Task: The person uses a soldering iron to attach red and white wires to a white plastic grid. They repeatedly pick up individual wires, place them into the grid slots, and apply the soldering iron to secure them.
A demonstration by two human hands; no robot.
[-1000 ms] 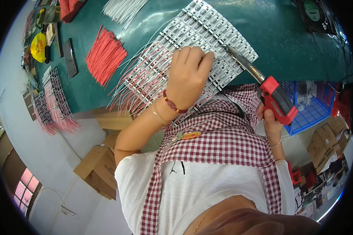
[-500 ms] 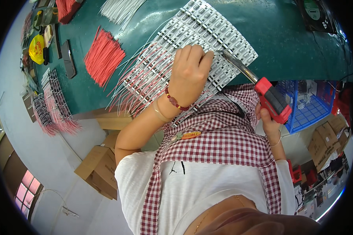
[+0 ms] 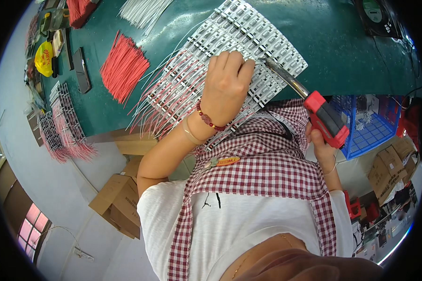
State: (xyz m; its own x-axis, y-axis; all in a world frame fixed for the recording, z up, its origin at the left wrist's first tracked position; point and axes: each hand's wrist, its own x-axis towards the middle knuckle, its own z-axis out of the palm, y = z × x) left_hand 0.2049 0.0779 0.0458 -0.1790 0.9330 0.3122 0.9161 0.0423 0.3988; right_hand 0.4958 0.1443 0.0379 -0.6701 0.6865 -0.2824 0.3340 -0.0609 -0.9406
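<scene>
A sheet of grey-white slotted metal parts [image 3: 276,44] in rows lies tilted over the near edge of the green table, with thin red and white wires [image 3: 166,96] fanning off its left side. My left hand [image 3: 227,82] is closed over the middle of this sheet, its fingers pinched and turned away; what is between them is hidden. My right hand [image 3: 320,144] grips the red and black handle of a soldering gun [image 3: 327,119]. The gun's metal barrel reaches up and left, its tip by the sheet just right of my left fingertips.
A bundle of red wires [image 3: 124,68], white wires [image 3: 145,11] and a phone [image 3: 81,70] lie left on the green table [image 3: 347,61]. Wired parts [image 3: 68,117] hang at its left edge. A blue crate [image 3: 373,136] stands below right, a black device [image 3: 377,18] far right.
Hardly anything differs. My left hand has moved very slightly up, and the soldering gun's tip a touch up and left. Both grips look the same.
</scene>
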